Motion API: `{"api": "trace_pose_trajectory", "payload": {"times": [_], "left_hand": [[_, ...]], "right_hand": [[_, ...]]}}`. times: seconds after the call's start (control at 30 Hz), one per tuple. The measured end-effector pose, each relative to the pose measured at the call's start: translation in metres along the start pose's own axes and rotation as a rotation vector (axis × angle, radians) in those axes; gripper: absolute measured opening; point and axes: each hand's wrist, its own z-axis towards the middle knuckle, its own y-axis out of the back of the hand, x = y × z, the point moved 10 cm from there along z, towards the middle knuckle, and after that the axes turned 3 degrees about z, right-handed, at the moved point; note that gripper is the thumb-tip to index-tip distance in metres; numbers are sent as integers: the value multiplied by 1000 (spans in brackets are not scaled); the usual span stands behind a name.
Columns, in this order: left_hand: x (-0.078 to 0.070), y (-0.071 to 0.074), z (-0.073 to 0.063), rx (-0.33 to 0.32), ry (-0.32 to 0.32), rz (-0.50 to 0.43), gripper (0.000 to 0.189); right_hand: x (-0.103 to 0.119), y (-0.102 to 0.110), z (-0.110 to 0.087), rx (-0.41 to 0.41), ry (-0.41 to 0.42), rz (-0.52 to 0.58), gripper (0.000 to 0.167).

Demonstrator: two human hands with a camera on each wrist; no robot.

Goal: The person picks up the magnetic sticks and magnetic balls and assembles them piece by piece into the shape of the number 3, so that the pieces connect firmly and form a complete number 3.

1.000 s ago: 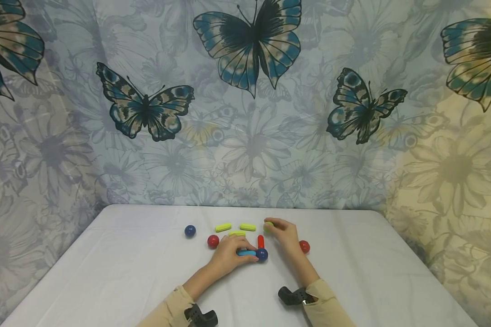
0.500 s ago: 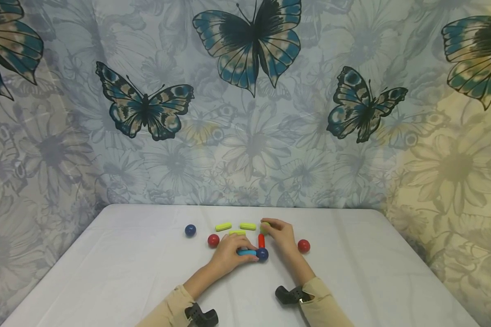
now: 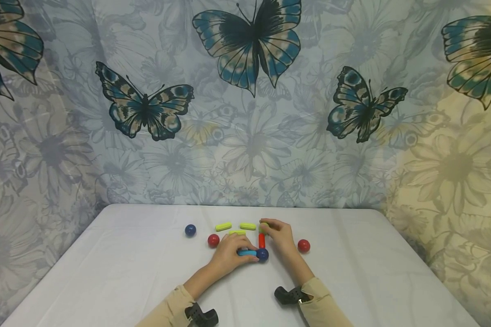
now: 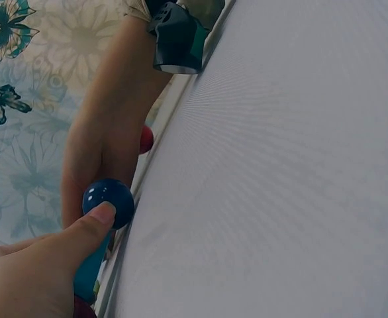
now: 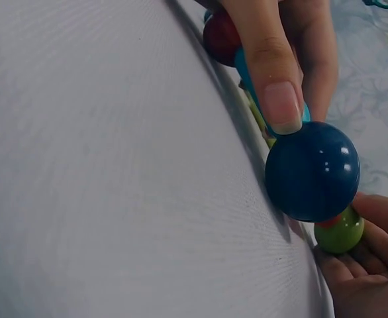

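Observation:
My left hand (image 3: 229, 252) holds a light blue rod (image 3: 247, 253) on the white table. Its thumb touches the dark blue ball (image 4: 111, 201) at the rod's right end. From that ball a red rod (image 3: 262, 241) points away toward the back. At the red rod's far end, my right hand (image 3: 281, 235) pinches a green ball (image 5: 340, 230) between thumb and fingers. In the right wrist view the blue ball partly hides the red rod.
Several yellow-green rods (image 3: 248, 226) lie behind the left hand. One red ball (image 3: 213, 240) and another dark blue ball (image 3: 190, 230) are to the left. A second red ball (image 3: 304, 246) sits right of the right wrist. A butterfly-print cloth (image 3: 253, 181) hangs behind the table.
My right hand has moved slightly left with the green ball, bringing it to the red rod's far end. My left hand stays in place.

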Motion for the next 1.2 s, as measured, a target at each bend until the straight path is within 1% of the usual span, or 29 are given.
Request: {"api": "trace_pose_trajectory", "payload": {"times": [0.03,0.1,0.27,0.33,0.47,0.67,0.83,1.2], "left_hand": [[0,0,0,-2,-3,1,23],[0,0,0,-8,-11,2,23],[-1,0,-1,-12,-23,8,23],[-1,0,-1,-10,-22,8,23],[-2,0,-2,0,-14,-1,24],[-1,-1,-2,19,9,-10,24],[-1,0,-1,20,24,-24,25],[-1,0,-2,11,4,-66,24]], "right_hand": [[2,-1,-1,6,-2,-1,31],[12,-2,-7,20,-3,-5,32],[7,-3,-5,11,-2,-20,29],[-3,-3,2,0,1,-20,27],[-4,-3,2,2,-2,-17,28],[-1,-4,-1,16,15,2,30],[-1,-4,-1,11,24,3,30],[-3,-4,-1,8,24,-3,24]]}}
